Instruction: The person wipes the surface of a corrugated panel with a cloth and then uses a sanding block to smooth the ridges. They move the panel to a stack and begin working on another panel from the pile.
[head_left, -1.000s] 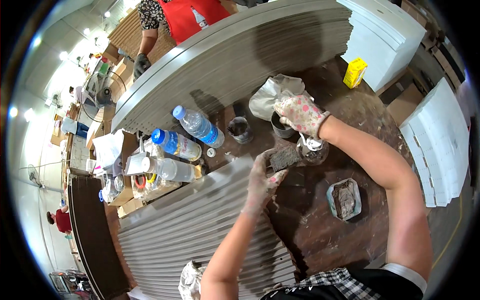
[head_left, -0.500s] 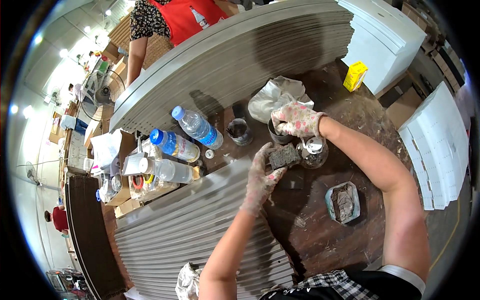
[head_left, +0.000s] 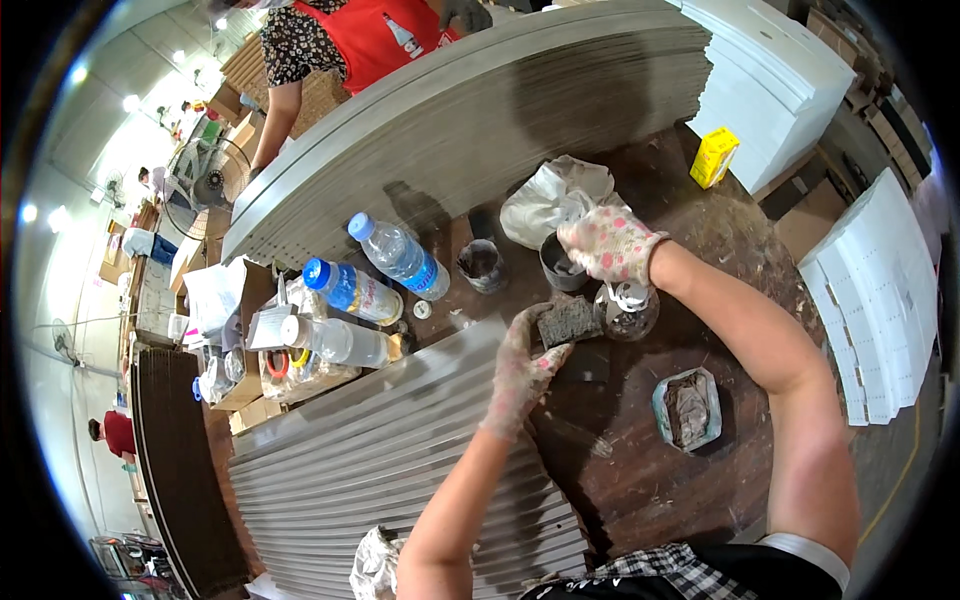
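Observation:
My left hand (head_left: 520, 370), in a stained glove, holds a dark grey sponge block (head_left: 568, 320) at the edge of a fanned stack of grey sheets (head_left: 380, 450). My right hand (head_left: 608, 243), in a white glove with pink spots, reaches over a small dark cup (head_left: 558, 268) and touches it. A clear round jar (head_left: 630, 310) stands just below the right wrist. Whether the right hand grips anything I cannot see.
Three water bottles (head_left: 400, 255) lie left of a second dark cup (head_left: 482, 265). A crumpled white bag (head_left: 550, 195), a yellow box (head_left: 714, 157), and a small tray of dark paste (head_left: 688, 408) sit on the brown table (head_left: 640, 480). Another grey sheet stack (head_left: 470, 120) and a person in a red apron (head_left: 350, 40) are beyond.
My left hand has lifted the sponge block up from the sheet edge toward the cups. My right hand shifted slightly left over the dark cup.

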